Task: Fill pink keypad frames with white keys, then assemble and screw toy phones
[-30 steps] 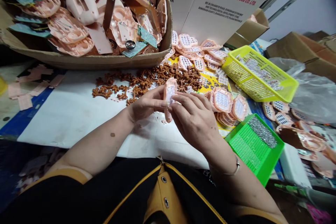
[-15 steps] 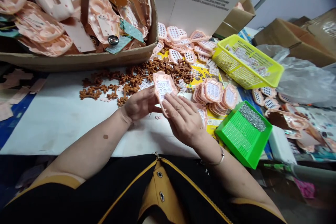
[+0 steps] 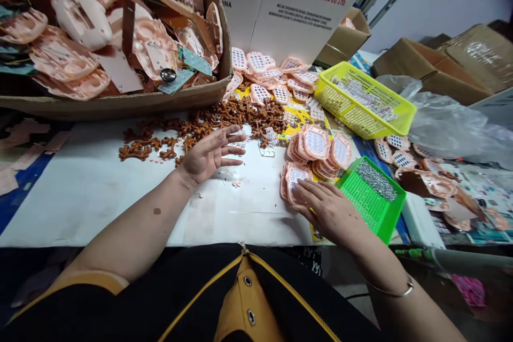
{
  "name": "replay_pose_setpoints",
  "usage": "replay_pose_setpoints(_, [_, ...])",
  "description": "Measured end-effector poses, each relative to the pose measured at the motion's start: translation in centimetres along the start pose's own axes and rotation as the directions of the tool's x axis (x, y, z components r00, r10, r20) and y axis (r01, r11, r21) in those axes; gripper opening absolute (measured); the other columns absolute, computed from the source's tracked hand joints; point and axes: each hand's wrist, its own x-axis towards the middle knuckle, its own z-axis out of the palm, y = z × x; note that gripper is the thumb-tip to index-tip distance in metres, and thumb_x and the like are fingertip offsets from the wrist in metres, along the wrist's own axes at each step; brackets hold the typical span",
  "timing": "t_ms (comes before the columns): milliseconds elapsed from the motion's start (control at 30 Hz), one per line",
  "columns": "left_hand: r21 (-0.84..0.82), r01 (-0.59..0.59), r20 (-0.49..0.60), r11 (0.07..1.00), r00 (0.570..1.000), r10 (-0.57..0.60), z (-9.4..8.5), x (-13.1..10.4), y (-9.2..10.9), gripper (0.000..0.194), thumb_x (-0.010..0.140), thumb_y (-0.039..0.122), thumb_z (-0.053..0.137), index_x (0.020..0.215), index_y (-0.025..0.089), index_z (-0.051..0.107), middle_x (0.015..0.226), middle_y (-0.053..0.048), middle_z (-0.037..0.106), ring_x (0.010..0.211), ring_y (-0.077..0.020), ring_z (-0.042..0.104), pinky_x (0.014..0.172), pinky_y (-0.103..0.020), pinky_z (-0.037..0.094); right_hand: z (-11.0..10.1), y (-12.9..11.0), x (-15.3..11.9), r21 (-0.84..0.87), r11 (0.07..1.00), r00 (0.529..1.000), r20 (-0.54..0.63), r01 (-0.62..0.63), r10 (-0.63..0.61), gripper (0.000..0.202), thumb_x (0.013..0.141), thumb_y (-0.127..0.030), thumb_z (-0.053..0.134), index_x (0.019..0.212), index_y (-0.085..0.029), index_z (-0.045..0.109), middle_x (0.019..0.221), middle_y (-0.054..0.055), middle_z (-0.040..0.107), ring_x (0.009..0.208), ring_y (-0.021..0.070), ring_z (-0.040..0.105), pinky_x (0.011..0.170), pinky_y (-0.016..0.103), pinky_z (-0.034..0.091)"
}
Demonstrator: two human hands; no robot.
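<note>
My left hand is held over the white table sheet with its fingers spread and nothing in it. Brown bone-shaped plastic pieces lie just beyond it. On the right, my right hand lies with its fingers stretched over a pink plastic casing with a white keypad set in it. That casing sits on top of a small pile. Right behind stand more stacks of pink casings with keypads. A clear-white keypad frame and tiny loose bits lie between my hands.
A cardboard box full of pink shells and circuit boards stands at the left back. Pink casings with dark holes are heaped behind. At the right are a yellow basket and a green tray of screws.
The casing that both hands held has been set down on the near pile at the right by my right hand. My left hand has let go and stays with its fingers spread.
</note>
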Motion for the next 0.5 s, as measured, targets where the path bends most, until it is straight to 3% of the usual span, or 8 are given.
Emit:
replay_pose_setpoints(100, [-0.019, 0.007, -0.008, 1.0, 1.0, -0.007, -0.2, 0.1, -0.1, 0.058, 0.073, 0.047, 0.076, 0.123, 0.021, 0.063, 0.13, -0.013, 0.066, 0.094, -0.0211, 0.07, 0.077, -0.036, 0.062, -2.3, 1.9, 4.0, 0.043, 0.999, 0.996, -0.089, -0.025, 0.028, 0.037, 0.099, -0.036, 0.053, 0.125, -0.015, 0.069, 0.125, 0.018, 0.073, 0.108, 0.0302, 0.072, 0.09, 0.047, 0.054])
replay_pose_setpoints(167, [-0.039, 0.009, -0.003, 0.999, 1.0, -0.009, -0.2, 0.2, -0.1, 0.057, 0.073, 0.046, 0.076, 0.122, 0.021, 0.064, 0.129, -0.012, 0.066, 0.094, -0.0209, 0.07, 0.077, -0.036, 0.062, -3.2, 3.9, 8.7, 0.127, 0.991, 0.991, -0.124, -0.037, 0.053, 0.035, 0.098, -0.039, 0.054, 0.12, -0.019, 0.072, 0.118, 0.014, 0.076, 0.104, 0.0279, 0.072, 0.089, 0.044, 0.054])
replay_pose_setpoints(233, [-0.056, 0.011, 0.008, 0.998, 1.0, -0.011, -0.3, 0.2, -0.1, 0.057, 0.073, 0.047, 0.077, 0.122, 0.022, 0.064, 0.129, -0.012, 0.065, 0.094, -0.021, 0.07, 0.077, -0.036, 0.062, -2.7, 6.2, 14.4, 0.22, 0.97, 0.991, -0.059, -0.106, 0.121, 0.033, 0.096, -0.041, 0.056, 0.116, -0.021, 0.073, 0.108, 0.011, 0.078, 0.094, 0.0257, 0.073, 0.084, 0.041, 0.054])
replay_pose_setpoints(300, [-0.071, 0.014, 0.004, 0.997, 1.0, -0.014, -0.2, 0.1, -0.1, 0.057, 0.072, 0.049, 0.079, 0.121, 0.023, 0.065, 0.128, -0.012, 0.066, 0.094, -0.0212, 0.069, 0.077, -0.036, 0.061, -0.7, 8.6, 20.2, 0.262, 0.927, 0.963, 0.04, -0.267, 0.266, 0.028, 0.091, -0.038, 0.06, 0.105, -0.02, 0.076, 0.099, 0.011, 0.078, 0.087, 0.0251, 0.071, 0.08, 0.041, 0.053])
replay_pose_setpoints(367, [-0.088, 0.018, -0.012, 0.996, 1.0, -0.019, -0.2, 0.0, 0.0, 0.058, 0.07, 0.051, 0.081, 0.119, 0.023, 0.067, 0.127, -0.012, 0.066, 0.094, -0.0216, 0.069, 0.077, -0.036, 0.061, 2.4, 10.7, 25.3, 0.305, 0.843, 0.896, 0.159, -0.444, 0.414, 0.017, 0.085, -0.031, 0.065, 0.087, -0.018, 0.076, 0.08, 0.009, 0.074, 0.078, 0.0239, 0.068, 0.076, 0.04, 0.053])
replay_pose_setpoints(433, [-0.104, 0.021, -0.025, 0.994, 0.999, -0.023, -0.2, -0.1, 0.0, 0.059, 0.07, 0.051, 0.082, 0.119, 0.023, 0.067, 0.127, -0.013, 0.067, 0.095, -0.0225, 0.068, 0.078, -0.037, 0.06, 5.7, 12.5, 29.0, 0.315, 0.826, 0.883, 0.176, -0.469, 0.434, 0.014, 0.081, -0.024, 0.066, 0.07, -0.017, 0.071, 0.064, 0.008, 0.066, 0.075, 0.0256, 0.067, 0.073, 0.042, 0.054])
replay_pose_setpoints(500, [-0.118, 0.026, -0.034, 0.993, 0.999, -0.031, -0.3, -0.1, 0.0, 0.06, 0.069, 0.05, 0.083, 0.121, 0.023, 0.067, 0.126, -0.013, 0.067, 0.096, -0.0231, 0.068, 0.079, -0.038, 0.059, 8.7, 13.8, 31.2, 0.392, 0.793, 0.878, 0.091, -0.466, 0.47, 0.018, 0.079, -0.024, 0.069, 0.062, -0.019, 0.064, 0.058, 0.006, 0.06, 0.074, 0.0267, 0.066, 0.071, 0.043, 0.054])
